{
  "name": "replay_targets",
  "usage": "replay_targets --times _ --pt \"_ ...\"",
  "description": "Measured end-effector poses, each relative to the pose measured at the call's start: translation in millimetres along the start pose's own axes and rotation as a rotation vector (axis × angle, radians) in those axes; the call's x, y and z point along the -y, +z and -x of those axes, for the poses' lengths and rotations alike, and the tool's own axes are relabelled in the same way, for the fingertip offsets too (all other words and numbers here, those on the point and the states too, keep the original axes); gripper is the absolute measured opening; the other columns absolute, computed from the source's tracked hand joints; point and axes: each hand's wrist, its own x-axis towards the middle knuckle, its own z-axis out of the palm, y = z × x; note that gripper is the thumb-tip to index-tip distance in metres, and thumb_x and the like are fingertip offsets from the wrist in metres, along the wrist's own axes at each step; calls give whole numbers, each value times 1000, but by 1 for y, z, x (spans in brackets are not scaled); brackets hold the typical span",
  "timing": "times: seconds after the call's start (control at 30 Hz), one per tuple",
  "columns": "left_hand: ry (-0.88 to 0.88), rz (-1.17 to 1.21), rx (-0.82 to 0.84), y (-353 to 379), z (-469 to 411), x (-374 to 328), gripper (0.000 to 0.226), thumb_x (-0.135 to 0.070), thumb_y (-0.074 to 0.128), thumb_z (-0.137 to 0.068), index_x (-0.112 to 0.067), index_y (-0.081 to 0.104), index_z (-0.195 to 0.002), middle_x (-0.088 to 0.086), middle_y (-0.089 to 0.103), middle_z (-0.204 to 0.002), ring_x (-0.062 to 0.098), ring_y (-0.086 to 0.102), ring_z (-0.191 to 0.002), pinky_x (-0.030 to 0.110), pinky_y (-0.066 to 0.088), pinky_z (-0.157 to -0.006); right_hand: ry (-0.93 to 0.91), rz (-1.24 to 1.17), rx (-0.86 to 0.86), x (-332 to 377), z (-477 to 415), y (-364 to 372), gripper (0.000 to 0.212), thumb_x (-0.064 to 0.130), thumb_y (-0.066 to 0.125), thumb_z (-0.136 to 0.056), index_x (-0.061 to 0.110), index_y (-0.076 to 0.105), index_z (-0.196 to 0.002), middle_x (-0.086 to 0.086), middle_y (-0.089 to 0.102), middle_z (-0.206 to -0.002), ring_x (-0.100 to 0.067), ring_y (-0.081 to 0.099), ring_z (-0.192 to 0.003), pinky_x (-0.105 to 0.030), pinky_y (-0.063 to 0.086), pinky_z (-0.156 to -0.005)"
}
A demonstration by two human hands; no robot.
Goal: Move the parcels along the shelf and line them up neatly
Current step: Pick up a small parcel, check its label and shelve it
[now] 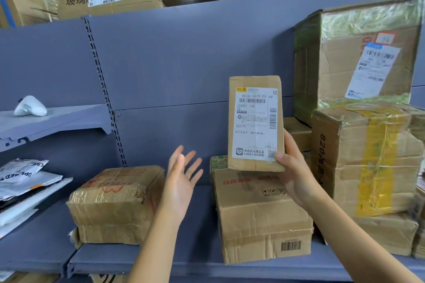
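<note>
Right hand grips small upright brown cardboard parcel with white label at lower corner, raised above flat carton on grey shelf. Left hand spread wide, empty, probably ready to steady it.

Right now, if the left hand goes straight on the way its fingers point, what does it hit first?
Probably the shelf's back panel. The left hand is open in the gap between the taped box and the held parcel, fingers aimed up and forward; depth is unclear.
</note>
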Motion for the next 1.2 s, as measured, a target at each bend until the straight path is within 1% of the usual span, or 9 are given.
replay_targets --times 0.1,0.23,0.37,0.57,0.7,0.87,0.93,1.03,1.2 --pt "-28 -61 88 8 -2 12 41 -41 62 -84 -24 55 -120 4 61 -122 18 60 -111 39 43 -100 -16 -36 18 1 3 -7 96 45 75 -61 33 33 -146 -2 48 -146 -28 52 -128 -53 44 -102" --pt "-42 -53 71 38 -11 18 23 -22 42 -97 -18 64 -103 1 67 -89 16 63 -80 32 48 -81 -24 -54 30 15 17 -22 96 39 75 -62 31 31 -147 -3 52 -142 -27 54 -126 -43 52 -93" --pt "-41 -33 71 81 -10 26 20 -13 45 -95 -12 62 -85 -1 57 -69 14 51 -62 30 38 -67 7 -54 23 27 42 -39 89 34 67 -67 29 29 -148 -5 52 -142 -28 55 -125 -40 52 -88" --pt "7 -35 81 132 25 34 32 -8 51 -89 -16 60 -60 -4 51 -55 12 46 -57 28 34 -60 76 -24 58 47 82 -57 107 54 83 -57 32 31 -147 -3 47 -146 -27 51 -128 -41 47 -96" --pt "32 2 72 159 60 40 39 -2 44 -91 -17 51 -55 -7 45 -49 8 39 -47 27 25 -54 95 -93 62 73 120 -81 107 51 86 -55 29 33 -145 -3 49 -145 -28 54 -125 -37 51 -91" --pt "-40 169 44 204 106 60 42 -5 44 -91 -19 41 -52 -6 39 -49 8 36 -44 21 27 -49 111 -147 82 109 182 -126 96 41 83 -59 32 35 -142 -2 58 -136 -27 58 -121 -35 55 -86" --pt "-58 205 43 226 124 73 49 -1 42 -92 -20 44 -46 -6 40 -48 7 37 -43 18 29 -43 96 -144 46 123 207 -146 97 46 85 -57 33 37 -141 -2 55 -139 -26 56 -124 -33 54 -86" --pt "-76 171 71 268 150 92 38 -3 42 -92 -15 44 -57 -6 42 -49 7 39 -43 16 31 -41 92 -92 -13 144 243 -181 101 51 84 -56 29 37 -143 -4 52 -143 -26 54 -126 -33 52 -91" --pt "-205 143 162 360 180 145 30 -4 42 -92 -13 41 -64 -6 42 -46 9 35 -42 18 28 -43 79 36 -202 187 314 -264 104 52 83 -56 26 33 -144 -3 59 -134 -25 62 -115 -32 55 -80"
